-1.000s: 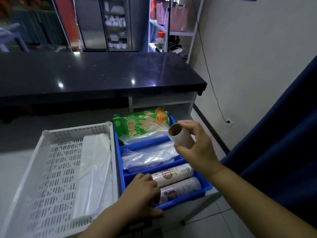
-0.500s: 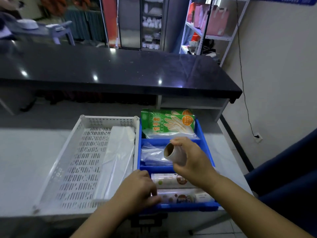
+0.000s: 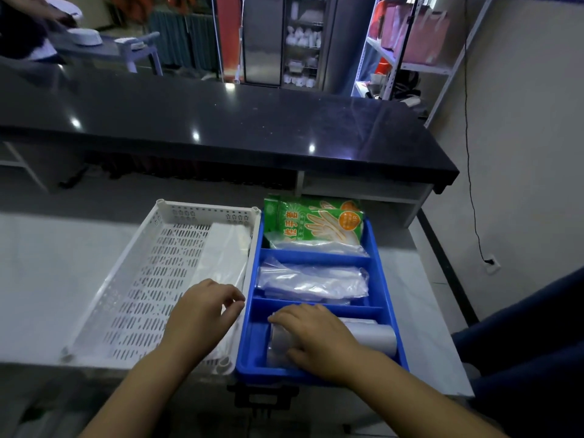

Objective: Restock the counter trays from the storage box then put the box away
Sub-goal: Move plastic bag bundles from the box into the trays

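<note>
A blue tray (image 3: 252,339) with three compartments sits on the pale worktop. Green glove packs (image 3: 313,222) fill the far compartment and clear plastic bags (image 3: 313,279) the middle one. In the near compartment lie rolls (image 3: 373,338). My right hand (image 3: 319,339) is down in this compartment, its fingers and thumb wrapped over a roll at the left end. To the left stands a white perforated tray (image 3: 142,279) with a stack of clear bags (image 3: 224,257) along its right side. My left hand (image 3: 205,308) hovers over that tray's near right edge, fingers apart, holding nothing.
A long black counter (image 3: 221,121) runs across behind the worktop. A white shelf unit (image 3: 410,36) stands at the back right. A cable runs down the wall to a socket (image 3: 489,262). Dark blue fabric (image 3: 521,327) is at the right. A black handle (image 3: 262,396) shows below the blue tray.
My right hand has lowered the roll it held above the blue tray into the near compartment. My left hand has come off the rolls and moved left over the white tray's edge.
</note>
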A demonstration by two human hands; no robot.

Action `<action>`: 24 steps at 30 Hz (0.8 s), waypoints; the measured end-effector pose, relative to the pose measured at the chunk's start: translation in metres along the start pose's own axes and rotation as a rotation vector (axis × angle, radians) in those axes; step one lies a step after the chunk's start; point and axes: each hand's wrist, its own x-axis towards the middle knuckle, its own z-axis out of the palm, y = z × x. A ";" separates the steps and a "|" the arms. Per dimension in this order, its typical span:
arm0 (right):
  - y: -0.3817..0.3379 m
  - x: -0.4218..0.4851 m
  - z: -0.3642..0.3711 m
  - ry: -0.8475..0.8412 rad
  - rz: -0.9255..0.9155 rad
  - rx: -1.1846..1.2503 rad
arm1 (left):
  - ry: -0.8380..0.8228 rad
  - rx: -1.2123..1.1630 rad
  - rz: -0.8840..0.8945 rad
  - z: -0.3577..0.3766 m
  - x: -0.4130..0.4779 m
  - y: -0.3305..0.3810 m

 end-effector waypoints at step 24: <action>-0.175 0.118 0.011 -0.039 -0.465 -0.153 | 0.369 0.105 -0.719 -0.119 -0.196 -0.122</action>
